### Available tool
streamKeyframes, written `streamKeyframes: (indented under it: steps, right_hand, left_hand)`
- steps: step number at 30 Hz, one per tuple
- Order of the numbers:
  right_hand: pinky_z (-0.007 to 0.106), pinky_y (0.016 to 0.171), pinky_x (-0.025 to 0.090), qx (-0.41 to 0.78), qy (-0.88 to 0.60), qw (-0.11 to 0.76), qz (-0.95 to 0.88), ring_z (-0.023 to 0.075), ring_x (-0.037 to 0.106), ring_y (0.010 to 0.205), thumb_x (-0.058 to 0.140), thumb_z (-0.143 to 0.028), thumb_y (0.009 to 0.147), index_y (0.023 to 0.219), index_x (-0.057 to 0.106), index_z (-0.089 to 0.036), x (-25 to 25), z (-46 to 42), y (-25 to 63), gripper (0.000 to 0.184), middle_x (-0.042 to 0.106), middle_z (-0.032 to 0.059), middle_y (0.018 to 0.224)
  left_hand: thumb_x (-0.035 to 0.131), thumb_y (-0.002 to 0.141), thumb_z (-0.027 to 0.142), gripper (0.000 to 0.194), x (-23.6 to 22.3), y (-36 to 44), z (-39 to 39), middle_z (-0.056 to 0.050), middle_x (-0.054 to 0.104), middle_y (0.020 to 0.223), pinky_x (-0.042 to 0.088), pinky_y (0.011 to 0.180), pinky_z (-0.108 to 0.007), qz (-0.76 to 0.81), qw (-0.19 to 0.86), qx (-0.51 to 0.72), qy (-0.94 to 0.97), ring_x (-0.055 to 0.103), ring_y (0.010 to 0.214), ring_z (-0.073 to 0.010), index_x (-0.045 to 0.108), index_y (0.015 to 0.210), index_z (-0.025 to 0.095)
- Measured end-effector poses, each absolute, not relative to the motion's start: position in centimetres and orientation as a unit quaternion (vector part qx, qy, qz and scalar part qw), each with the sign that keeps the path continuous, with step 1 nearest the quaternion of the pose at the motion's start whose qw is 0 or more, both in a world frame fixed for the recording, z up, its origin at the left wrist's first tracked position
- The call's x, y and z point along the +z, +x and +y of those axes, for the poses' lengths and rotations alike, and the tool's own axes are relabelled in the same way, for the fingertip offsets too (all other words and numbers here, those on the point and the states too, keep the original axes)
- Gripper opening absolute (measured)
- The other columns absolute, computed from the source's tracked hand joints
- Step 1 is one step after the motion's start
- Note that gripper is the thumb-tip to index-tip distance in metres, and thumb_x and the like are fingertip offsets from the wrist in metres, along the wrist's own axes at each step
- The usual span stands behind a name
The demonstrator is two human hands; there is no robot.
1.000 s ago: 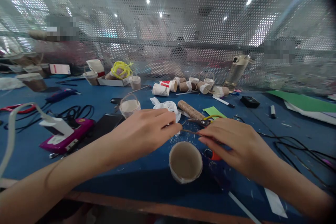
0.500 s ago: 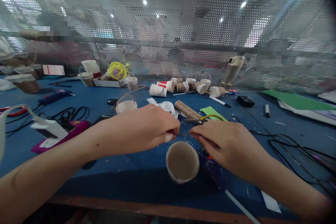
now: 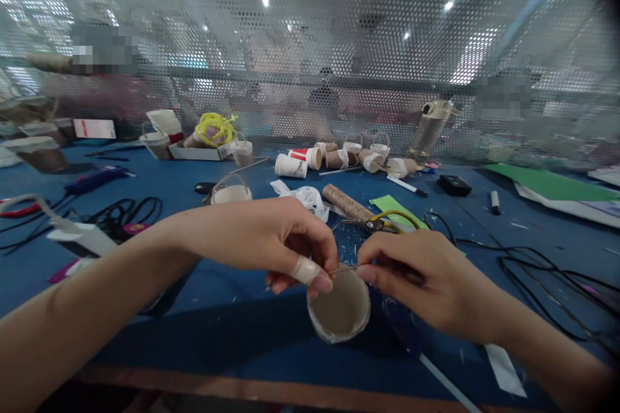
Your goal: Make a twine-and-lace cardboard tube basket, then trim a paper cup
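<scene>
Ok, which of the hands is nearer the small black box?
The right hand: it is on the near side of the small black box, slightly to its left. The left hand is farther off, well to the left of the box.

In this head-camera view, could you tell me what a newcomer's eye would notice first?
Probably the two bare hands, pinching a thin brown strand over an open, pale round cup at front centre. Next, perhaps the bright yellow coiled tubing at back left, and the large green sheet at far right.
</scene>
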State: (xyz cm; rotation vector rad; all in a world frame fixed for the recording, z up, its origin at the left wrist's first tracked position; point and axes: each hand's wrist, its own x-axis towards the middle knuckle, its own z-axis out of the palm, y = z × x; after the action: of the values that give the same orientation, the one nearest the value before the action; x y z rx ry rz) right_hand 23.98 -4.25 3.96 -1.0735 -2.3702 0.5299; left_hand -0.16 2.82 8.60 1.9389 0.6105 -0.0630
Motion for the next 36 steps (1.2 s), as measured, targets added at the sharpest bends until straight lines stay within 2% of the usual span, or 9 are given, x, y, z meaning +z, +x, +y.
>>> streamKeyframes:
  steps: [6,9,14,18,24,30,36]
  right_hand:
    - [0.023,0.052,0.031,0.340,-0.382,0.313,-0.800,0.0101,0.039,0.058,0.051,-0.044,0.101,0.084,0.058,-0.021,3.7,-3.9,24.5,0.030,0.045,-0.0048,0.067]
    - [0.022,0.050,0.031,0.422,-0.363,0.353,-0.752,0.0086,0.036,0.055,0.053,-0.044,0.101,0.086,0.058,-0.020,3.1,-3.9,24.4,0.029,0.041,-0.0061,0.065]
    - [0.019,0.045,0.028,0.530,-0.333,0.367,-0.688,0.0068,0.035,0.049,0.053,-0.043,0.101,0.090,0.057,-0.019,2.3,-4.0,24.2,0.026,0.044,-0.0074,0.059]
    - [0.018,0.046,0.030,0.481,-0.353,0.354,-0.720,0.0071,0.041,0.053,0.053,-0.043,0.101,0.092,0.058,-0.018,1.8,-3.8,24.2,0.026,0.047,-0.0060,0.062]
    - [0.020,0.045,0.030,0.395,-0.391,0.328,-0.764,0.0073,0.041,0.049,0.047,-0.049,0.102,0.085,0.060,-0.018,2.0,-3.6,24.0,0.038,0.049,-0.0059,0.057]
    - [0.019,0.043,0.029,0.412,-0.369,0.330,-0.765,0.0058,0.042,0.047,0.045,-0.048,0.104,0.075,0.057,-0.017,2.0,-4.0,23.7,0.044,0.051,-0.0050,0.058]
    - [0.018,0.041,0.029,0.427,-0.372,0.325,-0.757,0.0060,0.038,0.044,0.042,-0.049,0.104,0.069,0.049,-0.019,1.6,-4.2,23.5,0.047,0.047,-0.0059,0.054]
  left_hand:
    - [0.069,0.088,0.019,0.005,7.9,0.5,2.9,-0.003,0.072,0.079,0.049,0.051,-0.015,0.221,0.637,0.048,0.737,0.060,0.054,-0.0066,0.066,0.087,0.015]
    - [0.068,0.090,0.018,0.006,7.9,0.8,2.9,-0.006,0.076,0.086,0.054,0.058,-0.018,0.213,0.652,0.068,0.725,0.065,0.058,-0.0080,0.063,0.088,0.015]
    - [0.067,0.092,0.018,0.007,8.0,0.9,3.0,-0.005,0.076,0.085,0.057,0.067,-0.023,0.203,0.638,0.071,0.739,0.071,0.069,-0.0121,0.062,0.089,0.015]
    - [0.061,0.097,0.025,0.012,8.0,0.8,3.3,-0.005,0.074,0.088,0.058,0.071,-0.024,0.196,0.598,0.047,0.775,0.071,0.073,-0.0131,0.063,0.089,0.016]
    - [0.056,0.100,0.032,0.021,7.4,0.6,3.2,-0.004,0.073,0.084,0.057,0.067,-0.021,0.186,0.570,0.057,0.798,0.070,0.069,-0.0123,0.067,0.089,0.017]
    - [0.056,0.099,0.027,0.023,7.8,0.5,2.9,-0.003,0.073,0.081,0.056,0.067,-0.020,0.189,0.569,0.052,0.798,0.069,0.067,-0.0113,0.070,0.085,0.016]
    - [0.055,0.099,0.032,0.027,7.4,0.7,2.9,-0.003,0.073,0.081,0.057,0.068,-0.021,0.193,0.577,0.051,0.792,0.069,0.067,-0.0120,0.068,0.081,0.016]
